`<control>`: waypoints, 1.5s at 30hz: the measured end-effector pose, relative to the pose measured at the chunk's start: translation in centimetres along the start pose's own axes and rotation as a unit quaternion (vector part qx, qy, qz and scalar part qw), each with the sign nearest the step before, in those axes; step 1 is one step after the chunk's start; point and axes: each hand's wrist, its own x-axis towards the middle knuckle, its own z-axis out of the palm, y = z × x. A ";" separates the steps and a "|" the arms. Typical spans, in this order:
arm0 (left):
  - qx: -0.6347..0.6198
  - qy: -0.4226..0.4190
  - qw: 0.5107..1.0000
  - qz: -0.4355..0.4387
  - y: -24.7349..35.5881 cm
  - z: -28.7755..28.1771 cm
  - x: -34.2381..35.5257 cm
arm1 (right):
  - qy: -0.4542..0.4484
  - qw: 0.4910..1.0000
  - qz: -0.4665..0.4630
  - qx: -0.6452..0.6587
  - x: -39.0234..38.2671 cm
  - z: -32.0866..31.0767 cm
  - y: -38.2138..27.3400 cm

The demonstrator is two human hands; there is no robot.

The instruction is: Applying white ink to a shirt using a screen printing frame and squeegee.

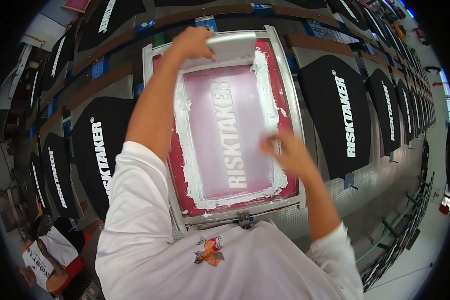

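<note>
Left hand (194,44) clamped on metal squeegee (237,47); right hand (291,154) blurred, grip undetermined

We find the left hand closed over the left part of the squeegee, which lies across the metal frame (301,195), just inside its far edge. The right hand is poised over the right edge of the frame, about midway along its length; we cannot tell whether its fingers are together or apart, nor whether they touch anything.

Largest in our view are the rows of metal boards (301,55) on both sides, each carrying a black fabric panel (317,115) with white lettering. Next we record the wearer's white shirt (265,265), close to the near edge of the frame. The frame itself holds a mesh (197,130), red along its borders and pale pink in its middle. At lower left we note another person (60,257) in white and red. White paste (190,170) is banked along the left, right and near sides of the pale area, uneven in outline. The squeegee shows white smears on its lower part. Block lettering (226,135) runs lengthwise through the pale area. We also observe a small clamp (243,219) at the middle of the near edge.
</note>
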 end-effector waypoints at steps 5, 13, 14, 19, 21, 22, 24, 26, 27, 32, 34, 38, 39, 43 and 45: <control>-0.015 0.076 0.997 0.022 2.1 -2.3 1.2 | -0.242 0.934 0.217 0.146 -16.6 9.6 8.8; 0.108 0.064 0.991 -0.050 3.9 2.7 -2.1 | -0.136 0.953 0.216 0.163 -17.9 15.3 8.7; 0.113 0.063 0.990 -0.049 4.5 3.1 -3.2 | -0.133 0.959 0.223 0.117 -17.8 14.8 8.0; 0.157 0.022 0.987 -0.009 10.3 6.7 -13.1 | -0.078 0.978 0.151 0.119 -17.9 16.0 9.4; 0.138 0.033 0.990 -0.001 13.2 9.7 -19.4 | -0.087 0.978 0.146 0.118 -17.7 15.4 8.9; 0.126 0.038 0.991 0.006 14.7 11.6 -22.7 | -0.077 0.982 0.126 0.115 -17.6 15.7 9.4; 0.116 0.069 0.991 0.012 18.5 15.2 -29.7 | -0.076 0.983 0.118 0.117 -17.4 15.8 9.9; 0.077 0.194 0.977 0.032 21.6 18.1 -35.5 | -0.074 0.985 0.106 0.117 -17.3 16.7 10.4; 0.081 0.198 0.976 0.033 22.0 17.9 -36.0 | -0.029 0.996 0.055 0.060 -17.2 17.5 11.0; 0.035 0.072 0.995 -0.054 22.0 12.8 -33.9 | -0.069 0.991 0.079 0.086 -17.9 16.5 10.4; -0.017 0.025 0.988 -0.153 20.4 10.0 -31.1 | -0.063 0.989 0.056 0.121 -17.9 17.2 11.5; -0.136 0.121 0.958 -0.221 11.8 8.1 -29.6 | -0.117 0.991 0.027 0.062 -18.4 12.7 10.0; -0.241 0.132 0.932 -0.235 9.2 8.3 -30.2 | -0.109 0.991 0.009 0.071 -18.4 10.6 9.9; -0.482 0.148 0.796 -0.335 3.1 9.8 -32.2 | 0.320 0.928 0.001 -0.189 -15.5 3.4 12.8; -0.513 0.151 0.775 -0.336 2.6 10.8 -32.0 | 0.277 0.946 0.092 -0.137 -13.0 2.2 16.4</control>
